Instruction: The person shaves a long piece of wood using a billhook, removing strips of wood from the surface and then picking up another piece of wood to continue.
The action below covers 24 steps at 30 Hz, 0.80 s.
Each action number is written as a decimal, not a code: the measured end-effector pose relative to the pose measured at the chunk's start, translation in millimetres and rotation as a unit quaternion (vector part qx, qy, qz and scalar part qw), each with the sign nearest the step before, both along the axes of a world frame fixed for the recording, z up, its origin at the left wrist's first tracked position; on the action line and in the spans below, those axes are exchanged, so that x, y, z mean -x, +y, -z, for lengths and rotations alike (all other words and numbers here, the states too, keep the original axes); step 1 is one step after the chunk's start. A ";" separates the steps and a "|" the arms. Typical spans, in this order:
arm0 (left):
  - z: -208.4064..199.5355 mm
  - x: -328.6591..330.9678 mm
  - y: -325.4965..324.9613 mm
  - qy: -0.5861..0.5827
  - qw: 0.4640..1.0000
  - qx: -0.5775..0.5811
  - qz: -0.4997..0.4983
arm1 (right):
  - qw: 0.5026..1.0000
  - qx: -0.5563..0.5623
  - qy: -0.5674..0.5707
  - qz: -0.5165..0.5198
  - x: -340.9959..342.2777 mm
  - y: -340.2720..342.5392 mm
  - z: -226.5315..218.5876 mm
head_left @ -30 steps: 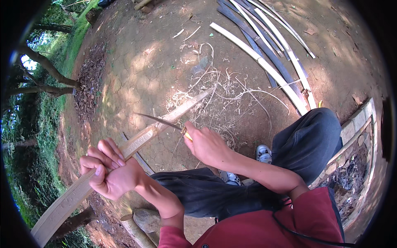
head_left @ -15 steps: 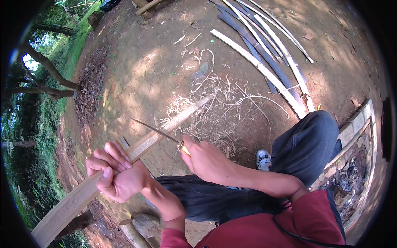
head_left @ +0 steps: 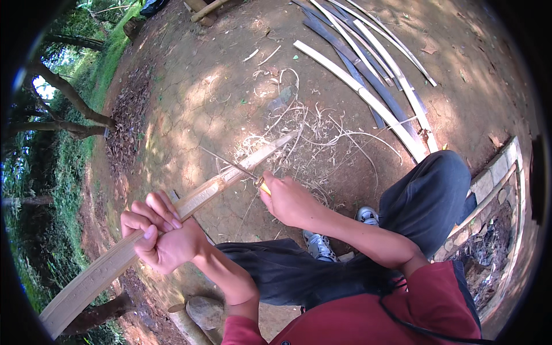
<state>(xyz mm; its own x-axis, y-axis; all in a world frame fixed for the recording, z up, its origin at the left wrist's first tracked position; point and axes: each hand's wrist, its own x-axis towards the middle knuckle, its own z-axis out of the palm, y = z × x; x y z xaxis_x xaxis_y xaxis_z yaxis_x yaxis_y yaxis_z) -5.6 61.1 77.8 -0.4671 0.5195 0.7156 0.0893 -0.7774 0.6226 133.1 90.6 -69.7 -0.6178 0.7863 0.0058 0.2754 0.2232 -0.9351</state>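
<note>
My left hand [head_left: 164, 233] is wrapped round a long, pale split-bamboo strip [head_left: 198, 196]. The strip slants from the lower left up to a tapered tip over the ground in the middle. Fingers closed, my right hand [head_left: 292, 201] grips a knife [head_left: 227, 161] by its yellowish handle. Its thin blade points up and left, crossing the strip between my left hand and the tip. A node ring shows on the strip just behind the blade. Whether the edge bites into the bamboo I cannot tell.
Curly shavings [head_left: 322, 138] lie heaped on the dirt beneath the tip. Several pale and dark strips [head_left: 368, 95] are laid out at the far right. A brick-edged pit [head_left: 489, 241] is at the right, cut logs [head_left: 201, 313] below, trees [head_left: 75, 98] at the left.
My right hand and the knife have moved forward along the strip toward its tip. My left hand has stayed almost in place. More of my second shoe now shows.
</note>
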 end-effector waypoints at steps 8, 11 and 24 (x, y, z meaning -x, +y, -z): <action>3.5 -4.7 4.5 -0.005 1.000 -0.010 -0.011 | 1.000 -0.006 -0.004 0.013 3.3 -1.6 10.7; 6.5 4.0 -1.8 -0.010 1.000 -0.004 -0.013 | 0.998 0.044 -0.029 -0.026 -6.4 0.3 -22.9; 0.7 3.0 -0.9 0.001 1.000 -0.026 0.002 | 0.998 0.037 0.019 -0.046 -4.1 -13.0 -36.3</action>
<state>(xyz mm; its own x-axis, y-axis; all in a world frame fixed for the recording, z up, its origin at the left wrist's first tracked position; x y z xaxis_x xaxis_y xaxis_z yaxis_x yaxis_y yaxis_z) -8.6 60.2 77.2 -0.4640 0.4838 0.7420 0.0872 -0.8087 0.5818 137.2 77.6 -33.5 -0.6884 0.7248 -0.0260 0.2212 0.1756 -0.9593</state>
